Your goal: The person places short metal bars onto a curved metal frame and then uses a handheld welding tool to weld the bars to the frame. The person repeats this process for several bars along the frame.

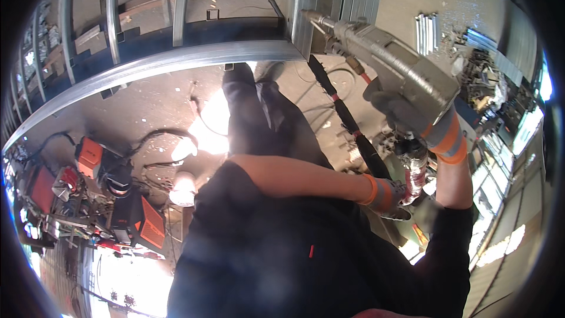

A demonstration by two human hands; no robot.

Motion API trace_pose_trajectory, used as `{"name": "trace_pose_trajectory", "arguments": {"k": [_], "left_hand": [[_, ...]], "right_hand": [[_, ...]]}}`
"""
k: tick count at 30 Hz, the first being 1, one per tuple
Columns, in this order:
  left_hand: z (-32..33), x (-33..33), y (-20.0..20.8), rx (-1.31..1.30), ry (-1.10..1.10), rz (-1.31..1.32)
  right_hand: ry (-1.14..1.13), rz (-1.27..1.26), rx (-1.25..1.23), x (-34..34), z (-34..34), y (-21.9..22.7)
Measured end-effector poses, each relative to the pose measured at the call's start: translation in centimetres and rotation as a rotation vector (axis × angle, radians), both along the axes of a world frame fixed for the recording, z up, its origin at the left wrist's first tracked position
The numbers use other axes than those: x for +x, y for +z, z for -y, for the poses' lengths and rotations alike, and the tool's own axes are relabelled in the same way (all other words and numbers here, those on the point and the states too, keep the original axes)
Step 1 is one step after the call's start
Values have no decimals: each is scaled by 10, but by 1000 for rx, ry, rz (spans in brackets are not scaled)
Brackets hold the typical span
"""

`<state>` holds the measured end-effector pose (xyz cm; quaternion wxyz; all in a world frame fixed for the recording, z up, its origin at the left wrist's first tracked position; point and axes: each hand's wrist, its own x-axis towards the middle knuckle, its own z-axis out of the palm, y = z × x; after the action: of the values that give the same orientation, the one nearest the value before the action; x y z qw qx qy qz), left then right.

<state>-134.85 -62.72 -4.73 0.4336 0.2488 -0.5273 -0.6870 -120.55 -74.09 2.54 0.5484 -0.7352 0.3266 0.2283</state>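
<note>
My right hand (391, 103), in a grey glove with an orange-striped cuff, is wrapped round the grip of a large grey welding gun (406, 65). The gun's narrow nozzle points left and its tip is at the upright tube near the corner of a metal frame (206, 53); I cannot tell whether they touch. A thin red line joins the gun under its front. Below the grip hangs a thick hose wrapped in red and silver (415, 174). My left hand (388, 195), gloved alike, reaches across my body and is closed on this hose; its fingers are partly hidden.
Bars of the metal frame fill the upper left. A black sleeved cable (341, 109) runs along the floor beside my legs. Orange and black machines (144, 224) stand at the left among cables. Metal strips (426, 33) and scrap pieces (485, 73) lie at the right.
</note>
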Motion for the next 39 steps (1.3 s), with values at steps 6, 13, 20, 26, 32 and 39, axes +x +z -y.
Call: {"name": "trace_pose_trajectory", "arguments": {"k": [6, 13, 20, 26, 32, 39], "left_hand": [[-6, -70, -45, -190, 232, 144], [-5, -88, -47, -146, 174, 180], [-3, -86, -31, -206, 167, 119], [-6, -88, -27, -221, 254, 42], [-3, -82, -27, -264, 96, 129], [-5, -69, -30, -231, 94, 110]], "right_hand": [[66, 200, 203, -51, 8, -33], [275, 142, -5, -58, 7, -43], [25, 15, 160, -48, 3, -28], [109, -70, 158, -41, 7, -19], [151, 18, 135, -44, 7, -27], [195, 154, 78, -50, 7, -34]]}}
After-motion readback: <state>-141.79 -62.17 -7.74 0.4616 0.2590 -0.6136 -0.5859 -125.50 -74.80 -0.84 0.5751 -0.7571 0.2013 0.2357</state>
